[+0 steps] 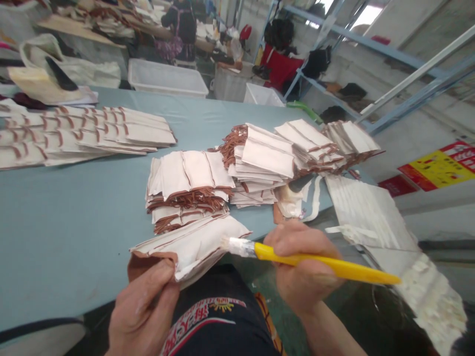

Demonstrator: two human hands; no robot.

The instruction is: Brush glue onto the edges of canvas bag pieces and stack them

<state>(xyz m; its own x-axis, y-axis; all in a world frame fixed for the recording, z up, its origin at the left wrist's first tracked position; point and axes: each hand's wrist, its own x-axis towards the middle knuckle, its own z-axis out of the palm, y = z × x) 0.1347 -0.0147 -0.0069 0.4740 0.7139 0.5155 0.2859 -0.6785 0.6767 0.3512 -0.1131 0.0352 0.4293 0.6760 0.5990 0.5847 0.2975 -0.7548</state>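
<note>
Between the thumb and fingers of my left hand [144, 306] is the brown edge of a cream fabric piece [200, 242], which lies partly over the table's front edge. My right hand [306, 267] is closed around a yellow-handled paintbrush [334, 267]. White paste coats the brush's bristles, and their tip touches the right part of the cream piece. Just behind it rises a stack of similar cream pieces with brown edging [189, 178]. Another stack of cream pieces [263, 158] stands to the right of that one.
Overlapping cream pieces [81, 131] lie in rows at the left of the blue-green table [74, 207]. More stacks [349, 138] stand at the far right. A white bin [166, 79] is behind the table. At right hangs a paste-crusted board [371, 212]. A person [181, 24] is in the background.
</note>
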